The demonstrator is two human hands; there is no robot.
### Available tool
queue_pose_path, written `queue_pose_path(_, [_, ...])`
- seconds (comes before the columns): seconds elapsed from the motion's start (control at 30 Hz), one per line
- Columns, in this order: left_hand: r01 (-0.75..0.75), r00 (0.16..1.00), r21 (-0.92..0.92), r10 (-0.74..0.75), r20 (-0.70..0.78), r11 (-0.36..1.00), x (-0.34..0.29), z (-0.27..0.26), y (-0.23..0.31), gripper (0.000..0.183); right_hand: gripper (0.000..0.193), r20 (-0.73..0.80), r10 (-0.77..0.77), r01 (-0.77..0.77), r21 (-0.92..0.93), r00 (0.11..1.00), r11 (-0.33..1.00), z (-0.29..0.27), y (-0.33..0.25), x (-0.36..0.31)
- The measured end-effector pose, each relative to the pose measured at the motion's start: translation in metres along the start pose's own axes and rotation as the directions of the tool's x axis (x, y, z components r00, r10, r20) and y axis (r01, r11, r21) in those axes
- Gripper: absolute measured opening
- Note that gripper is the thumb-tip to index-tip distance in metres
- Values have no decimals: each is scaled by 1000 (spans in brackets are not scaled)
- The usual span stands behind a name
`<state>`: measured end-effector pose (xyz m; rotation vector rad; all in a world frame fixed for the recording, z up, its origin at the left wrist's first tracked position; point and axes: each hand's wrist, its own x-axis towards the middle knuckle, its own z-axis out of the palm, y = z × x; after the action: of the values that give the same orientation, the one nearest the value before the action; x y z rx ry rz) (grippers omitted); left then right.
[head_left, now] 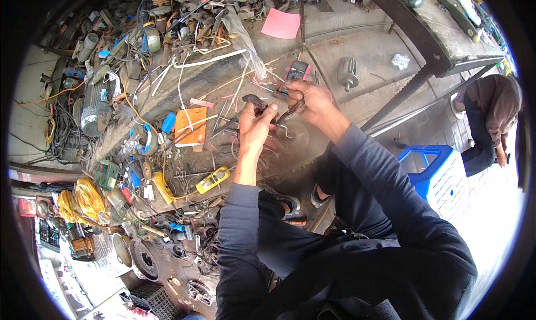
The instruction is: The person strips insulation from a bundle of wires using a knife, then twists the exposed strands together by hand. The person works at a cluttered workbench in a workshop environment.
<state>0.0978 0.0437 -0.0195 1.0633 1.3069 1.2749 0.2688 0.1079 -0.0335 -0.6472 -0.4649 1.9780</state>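
My left hand (255, 129) is closed, thumb up, on a dark, lumpy bundle (255, 101) that looks like wire or cable; its exact kind is hard to make out. Just to the right, my right hand (317, 103) pinches a dark strand (291, 112) that runs down toward the left hand. Whether the two pieces are joined is hidden by the fingers. Thin loose wires hang below the hands. Beyond the right hand lies a red and black multimeter (298, 70). Nearer my left forearm rests a yellow clamp meter (213, 180).
An orange board (190, 126) and a pink sheet (281, 23) lie around the work spot. Scrap parts and cables crowd the left, by a motor (94, 118). A metal rotor (348, 73) sits far right, near a steel-framed table (441, 46). A blue stool (432, 172) and another person (491, 105) are at right.
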Motion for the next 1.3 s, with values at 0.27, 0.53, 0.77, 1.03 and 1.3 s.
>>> queue_pose_path(0.27, [173,908,-372,-294,-298,912,31,-45,-7,15,7,167,-91,88,24,982,996,-1,-29,-34])
queue_pose_path(0.53, [240,916,111,-187,-354,965,47,-75,-59,18,8,-156,-323,301,-150,934,942,-36,-64,-15])
queue_pose_path(0.77, [136,981,913,-179,-71,384,76,-34,-131,39,7,-210,-505,433,-308,837,847,-46,-60,-23])
queue_pose_path(1.03, [-310,945,945,78,319,-106,130,-20,-192,30,13,-81,-621,375,-733,780,567,-41,-56,-26])
queue_pose_path(1.3, [-230,969,938,-33,246,259,129,5,-194,43,14,-108,-591,415,-611,800,674,-44,-49,0])
